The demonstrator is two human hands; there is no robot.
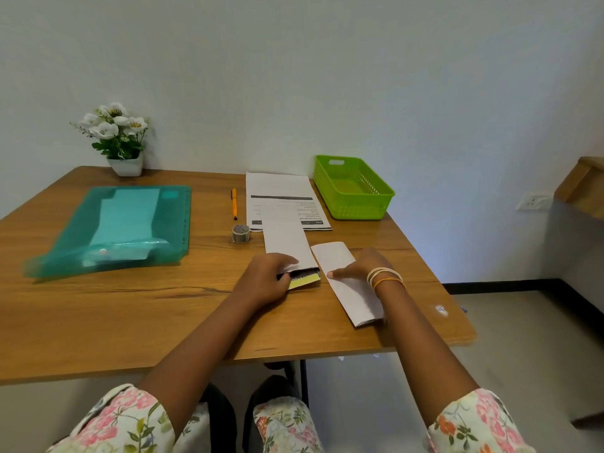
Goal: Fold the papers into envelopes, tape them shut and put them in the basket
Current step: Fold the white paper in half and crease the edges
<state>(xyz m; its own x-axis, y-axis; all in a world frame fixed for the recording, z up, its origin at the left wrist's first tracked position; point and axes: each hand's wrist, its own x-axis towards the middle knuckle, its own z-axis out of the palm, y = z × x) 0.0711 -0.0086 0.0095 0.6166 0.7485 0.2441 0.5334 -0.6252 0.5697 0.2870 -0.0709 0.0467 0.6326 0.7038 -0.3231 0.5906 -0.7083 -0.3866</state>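
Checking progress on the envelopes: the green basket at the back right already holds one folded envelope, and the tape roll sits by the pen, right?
Not quite. In the head view the green basket holds nothing; both folded papers lie on the table. The tape roll does sit by the pen.

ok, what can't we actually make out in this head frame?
- Print on the printed sheet: too small and blurred.
- Yellow-and-black item at the folded paper mouth: mostly hidden by paper and left hand.
- Second folded paper: partly covered by right hand.
- Teal folder contents: blurred through plastic.
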